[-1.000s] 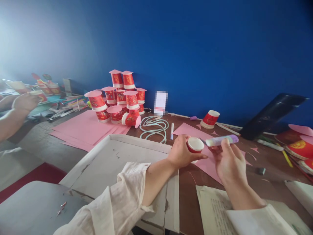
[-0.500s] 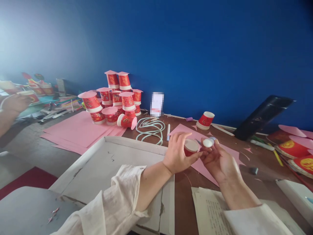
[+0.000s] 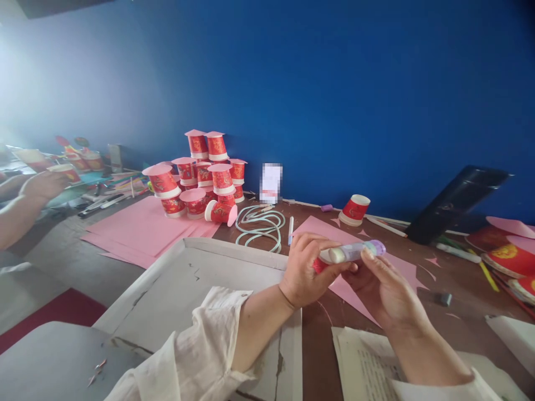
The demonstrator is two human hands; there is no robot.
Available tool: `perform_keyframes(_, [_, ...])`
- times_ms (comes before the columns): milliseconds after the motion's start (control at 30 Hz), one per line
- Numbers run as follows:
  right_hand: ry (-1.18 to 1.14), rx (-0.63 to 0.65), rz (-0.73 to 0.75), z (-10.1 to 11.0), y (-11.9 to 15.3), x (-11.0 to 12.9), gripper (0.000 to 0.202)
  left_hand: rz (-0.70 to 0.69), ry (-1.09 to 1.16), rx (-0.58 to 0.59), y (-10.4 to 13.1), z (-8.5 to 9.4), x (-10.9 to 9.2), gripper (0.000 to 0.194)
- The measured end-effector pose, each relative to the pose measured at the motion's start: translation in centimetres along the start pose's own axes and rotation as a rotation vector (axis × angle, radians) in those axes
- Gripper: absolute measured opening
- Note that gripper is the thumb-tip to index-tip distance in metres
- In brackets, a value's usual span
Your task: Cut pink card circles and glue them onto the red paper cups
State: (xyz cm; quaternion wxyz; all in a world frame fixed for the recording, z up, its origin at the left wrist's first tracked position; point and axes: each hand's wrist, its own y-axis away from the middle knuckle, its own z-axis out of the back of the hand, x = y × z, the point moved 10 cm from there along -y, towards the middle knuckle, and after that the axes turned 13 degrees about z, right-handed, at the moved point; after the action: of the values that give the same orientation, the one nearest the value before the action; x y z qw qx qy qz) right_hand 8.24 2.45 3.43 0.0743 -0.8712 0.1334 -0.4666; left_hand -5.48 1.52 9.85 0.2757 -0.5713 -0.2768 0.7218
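Observation:
Fingers wrapped around it, my left hand [image 3: 304, 273] grips a red paper cup [image 3: 320, 264], most of which is hidden behind the fingers. A glue stick [image 3: 354, 252] with a purple end lies across my right hand [image 3: 390, 292], the thumb pressing on it. Its whitish tip points left, over the cup's rim; whether it touches the rim I cannot tell. Beneath both hands is a pink paper sheet [image 3: 399, 264] on the brown table. Another red cup [image 3: 355, 210] stands upside down near the wall.
Stacked red cups with pink paper tops [image 3: 204, 172] stand at left on pink sheets [image 3: 121, 228]. A coiled cable [image 3: 261, 225], a shallow white box [image 3: 167, 284], a black cylinder [image 3: 455, 203] and printed pages [image 3: 363, 356] lie around. A co-worker's hand [image 3: 45, 186] is at far left.
The glue stick has swung from pointing toward me to lying sideways, its tip now over the cup. The cup is more covered. The view has shifted slightly.

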Motion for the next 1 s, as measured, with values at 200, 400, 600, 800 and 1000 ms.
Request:
perform_keyframes(200, [0.086, -0.089, 0.002, 2.5, -0.6, 1.3, 0.032, 0.033, 0.037, 0.002, 0.0, 0.4, 0.1, 0.024])
perform_keyframes(400, [0.182, -0.062, 0.013, 3.5, -1.0, 1.5, 0.026, 0.072, 0.066, 0.000, -0.1, 0.6, 0.6, 0.020])
perform_keyframes(600, [0.218, -0.057, 0.012, 3.8, -1.2, 1.2, 0.023, 0.088, 0.088, 0.009, -0.1, 0.6, 0.8, 0.018])
perform_keyframes(800, [0.218, -0.053, 0.003, 4.1, -1.2, 0.9, 0.016, 0.095, 0.093, 0.012, -0.1, 0.6, 0.7, 0.018])
perform_keyframes(1000, [0.232, -0.058, -0.014, 4.1, -1.0, 0.9, 0.019, 0.113, 0.105, 0.027, -0.1, 0.5, 0.8, 0.017])
